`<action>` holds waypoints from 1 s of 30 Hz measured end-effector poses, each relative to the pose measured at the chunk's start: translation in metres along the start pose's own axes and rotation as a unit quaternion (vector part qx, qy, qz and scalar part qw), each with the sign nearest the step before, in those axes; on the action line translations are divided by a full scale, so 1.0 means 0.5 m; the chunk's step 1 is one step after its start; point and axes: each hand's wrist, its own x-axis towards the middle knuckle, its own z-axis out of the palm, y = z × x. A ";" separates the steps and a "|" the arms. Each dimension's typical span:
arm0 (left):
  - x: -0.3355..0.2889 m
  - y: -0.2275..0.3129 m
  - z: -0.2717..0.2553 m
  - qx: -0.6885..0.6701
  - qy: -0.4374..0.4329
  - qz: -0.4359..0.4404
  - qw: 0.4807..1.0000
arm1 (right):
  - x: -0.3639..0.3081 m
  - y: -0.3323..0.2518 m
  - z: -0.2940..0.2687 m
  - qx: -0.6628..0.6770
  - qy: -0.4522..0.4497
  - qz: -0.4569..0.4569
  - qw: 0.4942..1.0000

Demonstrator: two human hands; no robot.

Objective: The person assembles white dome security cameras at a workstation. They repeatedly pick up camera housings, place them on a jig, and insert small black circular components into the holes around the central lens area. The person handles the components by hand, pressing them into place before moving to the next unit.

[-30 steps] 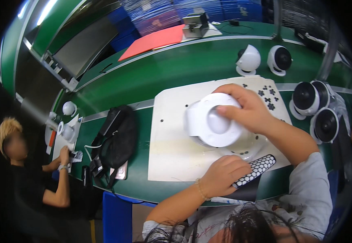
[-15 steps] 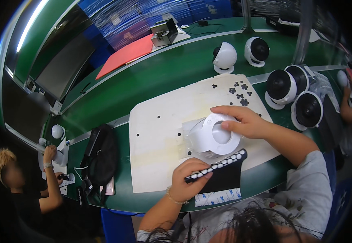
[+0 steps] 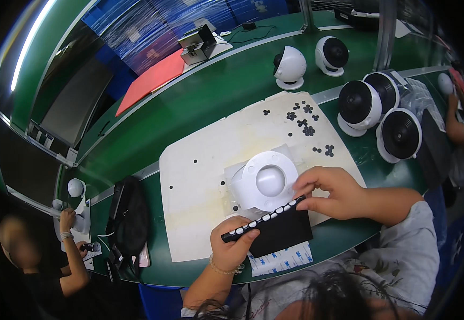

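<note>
My left hand (image 3: 228, 246) grips a black foam sheet (image 3: 285, 232) by its folded-over edge, thumb on top. White round spots (image 3: 266, 217) run in a row along that fold. At the fold's right end, my right hand (image 3: 332, 193) has its thumb and fingertips closed in a pinch; any small piece between them is too small to make out. Just beyond the hands, a white round housing (image 3: 237, 186) lies with its ring-shaped base (image 3: 289, 169) facing up, on clear plastic over a cream board (image 3: 189, 218). Neither hand touches the housing.
Several small black discs (image 3: 308, 131) lie on the board. White units with black round fronts (image 3: 400, 133) stand to the right and at the back. A patterned backing sheet (image 3: 282, 260) sits at the near edge, a black bag (image 3: 130, 213) at left. Another person (image 3: 40, 256) works far left.
My right hand has let go of the white housing's base and come down to the right end of the black foam sheet's fold. The view has shifted slightly.
</note>
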 end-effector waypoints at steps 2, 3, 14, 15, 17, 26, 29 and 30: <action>0.001 -0.001 -0.001 0.020 -0.001 0.009 1.000 | 0.005 -0.011 -0.015 -0.079 -0.027 -0.014 0.996; 0.001 0.002 0.000 0.015 0.006 0.004 1.000 | 0.011 -0.006 -0.020 -0.104 -0.031 -0.096 0.989; -0.005 0.010 0.009 -0.019 0.034 -0.071 0.997 | 0.012 0.004 0.019 -0.117 0.005 -0.148 0.982; -0.001 0.019 0.020 -0.018 0.051 -0.066 0.996 | 0.011 0.008 0.020 -0.113 0.013 -0.146 0.983; 0.008 0.040 0.050 -0.017 0.085 -0.054 0.995 | 0.008 0.017 0.020 -0.107 0.030 -0.143 0.983; -0.001 0.028 0.006 0.063 0.016 -0.043 0.997 | 0.010 0.025 0.008 0.008 -0.013 -0.137 0.990; -0.003 0.033 0.012 0.085 0.019 -0.044 0.995 | 0.010 0.015 0.013 -0.063 -0.028 -0.178 0.982; -0.002 0.032 0.013 0.083 0.016 -0.026 0.996 | 0.009 0.017 0.015 -0.076 -0.023 -0.185 0.979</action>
